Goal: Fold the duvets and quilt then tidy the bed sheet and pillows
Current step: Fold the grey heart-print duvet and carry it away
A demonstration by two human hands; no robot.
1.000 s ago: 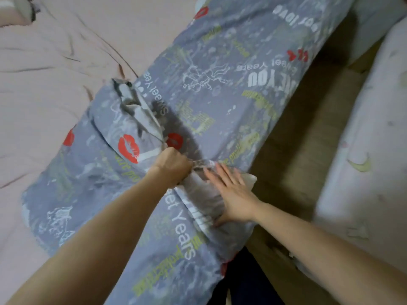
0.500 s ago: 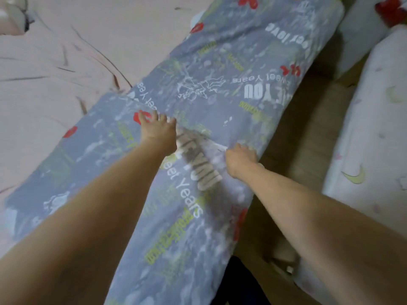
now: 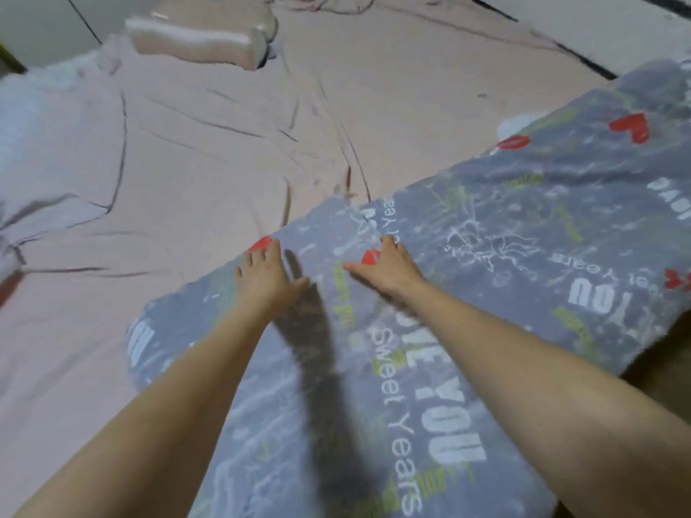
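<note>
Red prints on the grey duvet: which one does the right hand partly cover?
The red lips print under the right hand, between thumb and fingers; the heart lies far off.

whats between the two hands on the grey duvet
In the head view, only the duvet itself: a bare strip of grey printed fabric crossed by an arm's shadow lies between the left hand and right hand.

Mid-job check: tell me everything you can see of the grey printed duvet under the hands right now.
The grey printed duvet is soft, padded-looking fabric with white lettering, yellow-green text and red lips and hearts. It lies folded into a long band running diagonally across the wrinkled pink bed sheet, its near-right edge overhanging the bed. Its top looks mostly smooth. The left hand and right hand rest flat on it near its far edge, fingers spread, seemingly pressing it.
</note>
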